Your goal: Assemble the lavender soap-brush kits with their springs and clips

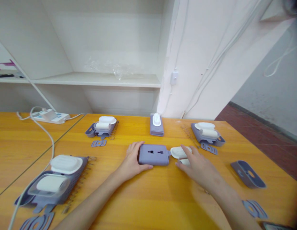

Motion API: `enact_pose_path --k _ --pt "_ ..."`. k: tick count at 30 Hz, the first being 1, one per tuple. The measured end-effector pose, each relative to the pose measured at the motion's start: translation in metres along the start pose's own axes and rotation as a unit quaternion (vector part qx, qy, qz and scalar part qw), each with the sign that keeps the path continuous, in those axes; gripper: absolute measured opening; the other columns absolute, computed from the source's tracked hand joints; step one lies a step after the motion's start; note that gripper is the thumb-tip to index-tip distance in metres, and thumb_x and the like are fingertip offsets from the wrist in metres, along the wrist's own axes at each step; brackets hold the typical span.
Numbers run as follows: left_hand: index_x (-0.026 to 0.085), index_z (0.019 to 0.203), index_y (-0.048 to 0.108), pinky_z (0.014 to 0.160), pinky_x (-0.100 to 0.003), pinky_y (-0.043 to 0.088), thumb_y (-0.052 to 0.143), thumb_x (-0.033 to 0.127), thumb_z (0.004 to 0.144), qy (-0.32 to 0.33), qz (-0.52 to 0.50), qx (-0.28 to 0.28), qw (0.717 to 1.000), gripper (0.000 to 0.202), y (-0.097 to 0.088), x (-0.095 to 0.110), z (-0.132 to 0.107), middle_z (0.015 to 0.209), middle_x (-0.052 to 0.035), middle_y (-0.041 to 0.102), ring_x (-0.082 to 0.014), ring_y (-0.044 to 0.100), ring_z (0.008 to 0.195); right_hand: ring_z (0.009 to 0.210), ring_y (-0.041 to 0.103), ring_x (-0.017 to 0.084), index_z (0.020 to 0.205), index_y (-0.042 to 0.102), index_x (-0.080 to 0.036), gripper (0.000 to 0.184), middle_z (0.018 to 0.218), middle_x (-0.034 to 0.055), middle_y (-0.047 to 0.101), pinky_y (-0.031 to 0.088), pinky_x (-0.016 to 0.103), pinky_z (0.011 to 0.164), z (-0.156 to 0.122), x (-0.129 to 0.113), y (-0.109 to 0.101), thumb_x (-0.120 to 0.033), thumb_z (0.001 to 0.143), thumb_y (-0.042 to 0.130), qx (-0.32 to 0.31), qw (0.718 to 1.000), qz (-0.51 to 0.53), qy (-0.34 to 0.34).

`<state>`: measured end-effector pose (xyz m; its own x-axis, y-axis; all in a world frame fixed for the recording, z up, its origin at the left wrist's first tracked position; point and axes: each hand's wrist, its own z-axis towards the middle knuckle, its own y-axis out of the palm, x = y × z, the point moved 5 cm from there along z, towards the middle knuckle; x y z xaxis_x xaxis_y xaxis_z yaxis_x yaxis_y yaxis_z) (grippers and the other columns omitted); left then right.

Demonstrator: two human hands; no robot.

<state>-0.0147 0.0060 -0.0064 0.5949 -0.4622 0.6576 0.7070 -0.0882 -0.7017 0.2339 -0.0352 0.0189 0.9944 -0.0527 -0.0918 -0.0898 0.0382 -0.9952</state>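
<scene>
My left hand is wrapped round the left end of a purple-grey plastic case lying on the table, thumb along its near edge. Two dark keyhole-like slots show on its upper face, and a small tab sticks out at its right. Beside that tab lies a white oval piece. My right hand bends over its right part, fingertips touching it. Between thumb and fingers is a small white roll, partly hidden by the hand.
Similar purple-grey sets with white ovals and rolls stand at left front, back left and back right. A case with a white oval is at the back. An open tray lies right. A power strip trails a white cable.
</scene>
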Motion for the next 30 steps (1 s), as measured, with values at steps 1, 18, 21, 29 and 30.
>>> enact_pose_path --k 1,18,21,29,30 --pt "0.023 0.128 0.037 0.097 -0.043 0.036 0.072 0.053 0.061 -0.005 0.024 0.011 1.0 0.082 -0.001 0.001 0.0 0.123 -0.0092 0.046 -0.0269 0.043 0.114 0.096 0.059 0.029 0.132 0.042 -0.018 0.06 0.119 0.0158 0.051 0.046 0.039 0.078 0.001 0.0 0.001 -0.047 0.081 0.051 0.004 1.0 -0.007 0.009" --pt "0.016 0.126 0.044 0.065 -0.037 0.042 0.047 0.074 0.068 0.411 0.106 -0.109 0.899 0.082 0.012 0.069 -0.048 0.072 -0.0071 0.059 -0.022 0.054 0.068 0.101 0.057 0.024 0.128 0.045 -0.019 0.043 0.111 0.0105 0.061 0.044 0.036 0.087 -0.024 -0.075 -0.011 -0.032 0.087 0.046 -0.002 0.976 0.168 -0.139" --pt "0.019 0.124 0.047 0.081 -0.044 0.043 0.051 0.07 0.07 0.397 0.122 -0.09 0.905 0.074 0.006 0.069 -0.044 0.094 -0.0128 0.063 -0.0267 0.058 0.087 0.115 0.05 0.02 0.131 0.042 -0.022 0.047 0.126 0.0072 0.054 0.039 0.034 0.097 -0.026 -0.08 -0.011 -0.022 0.084 0.048 -0.009 0.95 0.226 -0.216" --pt "0.017 0.133 0.039 0.101 -0.051 0.032 0.049 0.054 0.081 0.212 0.205 -0.074 0.953 0.065 0.003 0.043 -0.019 0.137 -0.0186 0.041 -0.0338 0.037 0.126 0.094 0.058 0.026 0.102 0.06 -0.018 0.024 0.098 0.0106 0.063 0.044 0.039 0.081 -0.002 -0.02 -0.027 -0.03 0.085 0.047 0.042 0.996 0.018 -0.072" --pt "0.017 0.134 0.038 0.099 -0.051 0.033 0.049 0.052 0.082 0.193 0.209 -0.064 0.956 0.063 0.004 0.041 -0.018 0.138 -0.0183 0.04 -0.0339 0.038 0.125 0.091 0.058 0.028 0.099 0.06 -0.018 0.027 0.095 0.0113 0.062 0.044 0.039 0.078 -0.002 -0.014 -0.025 -0.037 0.084 0.05 0.039 0.998 -0.013 -0.048"
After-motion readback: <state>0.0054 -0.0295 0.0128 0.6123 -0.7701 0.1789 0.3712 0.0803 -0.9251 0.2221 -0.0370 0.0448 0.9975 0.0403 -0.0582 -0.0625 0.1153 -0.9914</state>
